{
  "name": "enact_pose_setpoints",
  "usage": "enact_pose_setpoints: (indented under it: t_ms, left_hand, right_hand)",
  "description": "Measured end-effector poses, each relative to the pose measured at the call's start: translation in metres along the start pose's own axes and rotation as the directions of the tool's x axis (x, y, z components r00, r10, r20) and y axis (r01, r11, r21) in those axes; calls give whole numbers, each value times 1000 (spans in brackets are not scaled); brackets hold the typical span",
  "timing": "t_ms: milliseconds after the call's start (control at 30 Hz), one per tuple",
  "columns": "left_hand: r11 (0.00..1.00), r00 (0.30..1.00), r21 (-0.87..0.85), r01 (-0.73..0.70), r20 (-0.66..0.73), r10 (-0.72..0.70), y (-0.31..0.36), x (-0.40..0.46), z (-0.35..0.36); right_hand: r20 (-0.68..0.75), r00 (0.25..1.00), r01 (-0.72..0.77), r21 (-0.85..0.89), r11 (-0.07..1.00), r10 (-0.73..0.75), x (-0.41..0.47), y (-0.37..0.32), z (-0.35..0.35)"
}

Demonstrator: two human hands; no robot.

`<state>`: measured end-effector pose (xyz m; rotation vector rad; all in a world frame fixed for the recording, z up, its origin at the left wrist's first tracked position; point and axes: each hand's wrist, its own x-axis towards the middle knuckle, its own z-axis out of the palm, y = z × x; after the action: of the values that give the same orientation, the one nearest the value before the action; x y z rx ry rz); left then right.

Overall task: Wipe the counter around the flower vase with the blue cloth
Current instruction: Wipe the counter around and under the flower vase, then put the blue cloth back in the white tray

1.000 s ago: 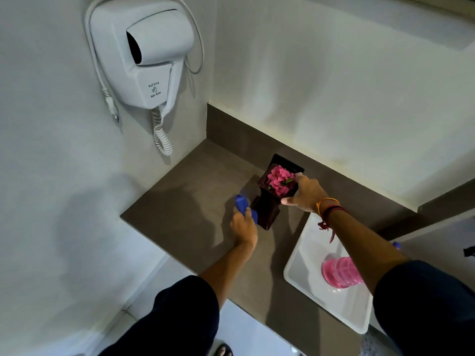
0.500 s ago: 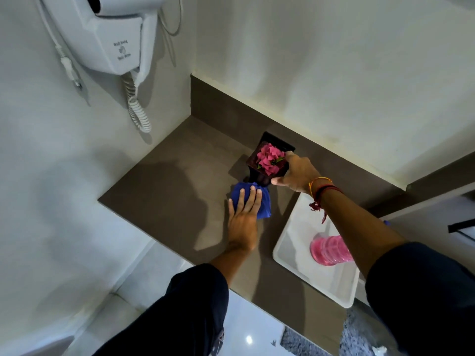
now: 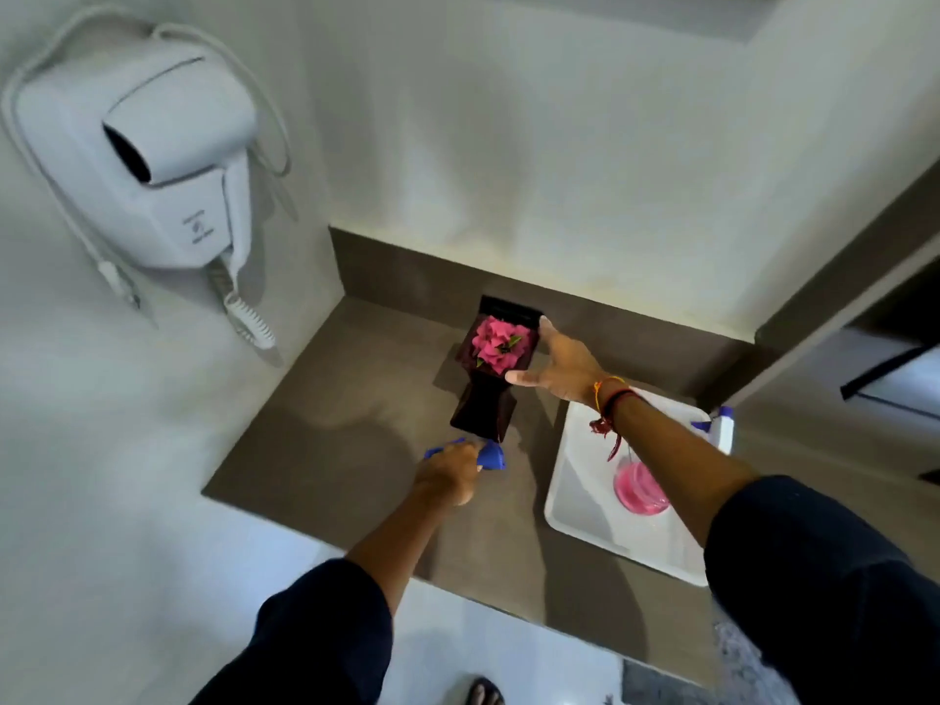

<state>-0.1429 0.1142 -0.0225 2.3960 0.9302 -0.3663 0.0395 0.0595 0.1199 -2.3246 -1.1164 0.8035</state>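
Squeezing the blue cloth [image 3: 489, 456] in a closed grip, the left hand [image 3: 447, 473] presses it on the brown counter [image 3: 325, 424] just below the flower vase [image 3: 489, 384]. The right hand [image 3: 562, 366] is open, thumb and fingers touching the vase top. A white tray [image 3: 585, 506] sits beside it.

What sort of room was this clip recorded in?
Most likely a hotel or guest bathroom: a wall-mounted hair dryer with a coiled cord, a white basin set in the grey counter, and a decorative flower vase.
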Motion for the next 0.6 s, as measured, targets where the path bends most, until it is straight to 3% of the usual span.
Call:
enact_pose_setpoints:
  t_ms: [67, 133, 200, 267, 333, 400, 467, 500, 533, 600]
  left_hand:
    - [994, 997, -106, -2, -78, -6, 2, -6, -3]
    - [948, 999, -317, -29, -44, 16, 16, -10, -5]
    - [838, 998, -546, -2, 52, 36, 44, -11, -9]
    - [811, 995, -584, -49, 43, 91, 76, -5, -7]
    - [870, 974, -439, -224, -90, 206, 103, 4, 0]
    - [905, 929, -222, -363, -165, 332, 124, 12, 10]
    - [876, 862, 16, -481, -173, 477, 135, 21, 26]
    - [846, 837, 136, -516, -131, 532, 138, 24, 36]
    - [814, 828, 240, -528, -65, 557, 140, 26, 45]
    - [748, 837, 406, -525, 91, 539, 138, 27, 65]
  right_hand:
    - [-204, 974, -77, 105, 991, 97, -18, 20, 5]
    - [-322, 915, -197, 167, 966, 243, -36, 53, 17]
    - [-212, 879, -362, 286, 887, 427, -59, 83, 32]
    - [-24, 834, -488, 434, 757, 551, -77, 106, 44]
    - [31, 804, -482, 618, 620, 594, -83, 120, 48]
    - [41, 824, -347, 825, 446, 565, -84, 128, 45]
    - [43, 862, -174, 961, 216, 504, -82, 137, 46]
    - [47, 865, -150, 974, 168, 499, -83, 142, 49]
    - [48, 860, -178, 961, 211, 508, -86, 147, 53]
    - [20, 853, -277, 864, 420, 522, -90, 160, 66]
